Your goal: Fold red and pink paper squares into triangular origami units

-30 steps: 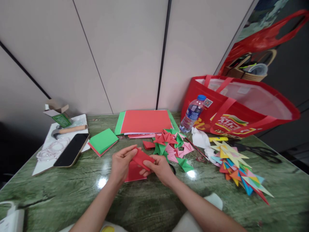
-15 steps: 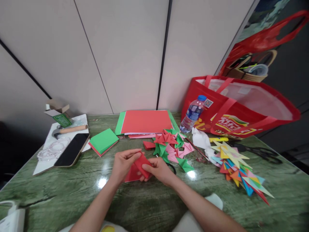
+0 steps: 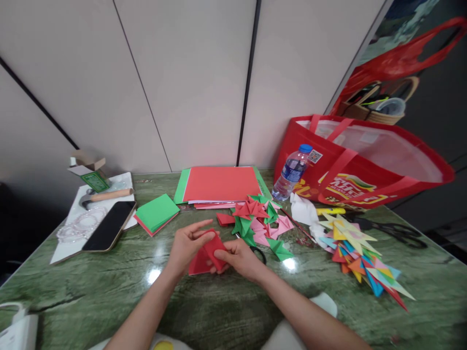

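Observation:
Both of my hands meet over the green marble table (image 3: 219,311), near its middle. My left hand (image 3: 187,245) pinches the upper edge of a folded red paper piece (image 3: 213,253), forefinger stretched out above it. My right hand (image 3: 241,257) grips the same piece from the right, thumb on top. Under the hands lies a flat red paper square (image 3: 199,265). Just beyond my right hand sits a heap of folded red, green and pink paper shapes (image 3: 260,221).
A stack of green squares (image 3: 156,212) and large red and green sheets (image 3: 219,183) lie behind. A phone (image 3: 108,226), hammer (image 3: 105,196) and small box (image 3: 89,172) sit on a white tray at left. At right are a water bottle (image 3: 292,172), red bag (image 3: 365,165), scissors (image 3: 397,231), and multicoloured paper points (image 3: 361,255).
The folded red piece has been drawn in closer and folded smaller between my hands. My left forefinger has lifted and straightened. Everything else on the table stays put.

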`<state>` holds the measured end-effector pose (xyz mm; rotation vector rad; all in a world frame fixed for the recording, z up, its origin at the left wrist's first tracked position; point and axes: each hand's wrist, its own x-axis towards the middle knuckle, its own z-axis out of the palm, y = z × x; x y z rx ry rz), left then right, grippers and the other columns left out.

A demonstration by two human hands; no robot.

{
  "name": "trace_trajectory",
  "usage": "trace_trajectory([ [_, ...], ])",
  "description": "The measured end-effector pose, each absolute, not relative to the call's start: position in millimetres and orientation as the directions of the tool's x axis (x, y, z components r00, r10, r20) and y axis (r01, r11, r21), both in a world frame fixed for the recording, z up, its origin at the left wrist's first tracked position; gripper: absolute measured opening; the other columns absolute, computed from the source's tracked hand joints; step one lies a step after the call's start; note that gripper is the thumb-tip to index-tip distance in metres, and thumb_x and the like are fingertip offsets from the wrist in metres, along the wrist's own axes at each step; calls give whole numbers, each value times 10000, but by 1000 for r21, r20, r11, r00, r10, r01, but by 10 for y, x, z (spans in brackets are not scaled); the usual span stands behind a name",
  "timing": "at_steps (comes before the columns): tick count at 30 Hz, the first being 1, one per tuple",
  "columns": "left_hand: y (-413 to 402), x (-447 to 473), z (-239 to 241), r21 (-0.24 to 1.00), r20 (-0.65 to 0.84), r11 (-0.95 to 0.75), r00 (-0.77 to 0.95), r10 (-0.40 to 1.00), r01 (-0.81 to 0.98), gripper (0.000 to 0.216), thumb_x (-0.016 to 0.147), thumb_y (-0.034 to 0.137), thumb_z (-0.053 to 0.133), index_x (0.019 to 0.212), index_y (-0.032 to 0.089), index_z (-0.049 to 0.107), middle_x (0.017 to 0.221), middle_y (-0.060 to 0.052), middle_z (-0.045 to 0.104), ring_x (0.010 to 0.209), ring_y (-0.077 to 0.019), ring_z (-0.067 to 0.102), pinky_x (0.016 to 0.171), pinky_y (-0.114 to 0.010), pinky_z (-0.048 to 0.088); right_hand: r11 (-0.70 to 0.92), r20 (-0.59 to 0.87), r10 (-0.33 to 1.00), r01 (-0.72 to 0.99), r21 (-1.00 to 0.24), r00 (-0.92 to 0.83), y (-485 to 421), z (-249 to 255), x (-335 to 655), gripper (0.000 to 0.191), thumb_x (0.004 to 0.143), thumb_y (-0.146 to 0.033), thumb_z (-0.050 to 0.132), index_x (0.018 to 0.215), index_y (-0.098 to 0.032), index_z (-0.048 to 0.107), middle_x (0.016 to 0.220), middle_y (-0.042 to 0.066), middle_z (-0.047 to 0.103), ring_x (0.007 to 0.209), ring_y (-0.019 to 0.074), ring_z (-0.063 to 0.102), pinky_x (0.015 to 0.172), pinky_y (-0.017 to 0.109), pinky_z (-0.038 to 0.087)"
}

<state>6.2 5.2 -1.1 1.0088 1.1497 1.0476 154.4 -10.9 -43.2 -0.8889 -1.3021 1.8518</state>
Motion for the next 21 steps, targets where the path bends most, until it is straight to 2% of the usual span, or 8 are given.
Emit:
trace_trajectory([
  [3, 42, 63, -5, 963, -232, 247, 135, 963, -106, 527, 568, 249, 728, 1063, 146, 578, 786, -75, 710, 678, -206, 648, 568, -265, 497, -243, -132, 865, -174, -954, -485, -102, -462, 1532, 415, 663, -516, 584, 761, -120, 664, 653, 49, 680, 560, 152, 633, 529, 245, 480],
  [8, 28, 69, -30, 981, -194, 193, 209, 958, 28, 269, 571, 246, 721, 798, 118, 656, 690, -50, 684, 576, -150, 594, 545, -235, 464, -209, -114, 906, -197, -958, -408, -80, -473, 1526, 417, 671, -531, 567, 735, -126, 645, 657, 42, 667, 572, 165, 640, 540, 266, 495],
  [11, 38, 71, -57, 985, -160, 146, 178, 971, 91, 173, 587, 258, 704, 668, 116, 648, 622, -34, 662, 551, -137, 568, 523, -218, 439, -194, -107, 922, -204, -959, -373, -72, -467, 1526, 419, 654, -545, 572, 719, -136, 636, 656, 34, 661, 570, 176, 643, 536, 282, 499],
  [15, 48, 65, -88, 981, -169, 155, 128, 977, 112, 213, 585, 283, 697, 510, 118, 586, 473, -3, 594, 444, -112, 512, 439, -197, 380, -170, -95, 930, -186, -968, -355, -76, -459, 1523, 414, 656, -536, 575, 731, -133, 638, 650, 39, 663, 558, 181, 642, 531, 295, 500],
  [21, 35, 59, -104, 986, -165, 159, 125, 978, 56, 244, 571, 318, 701, 502, 114, 586, 443, -6, 579, 403, -107, 495, 406, -196, 355, -149, -84, 929, -156, -976, -360, -87, -444, 1525, 383, 672, -522, 564, 673, -146, 637, 611, 26, 660, 569, 190, 641, 539, 302, 502],
])
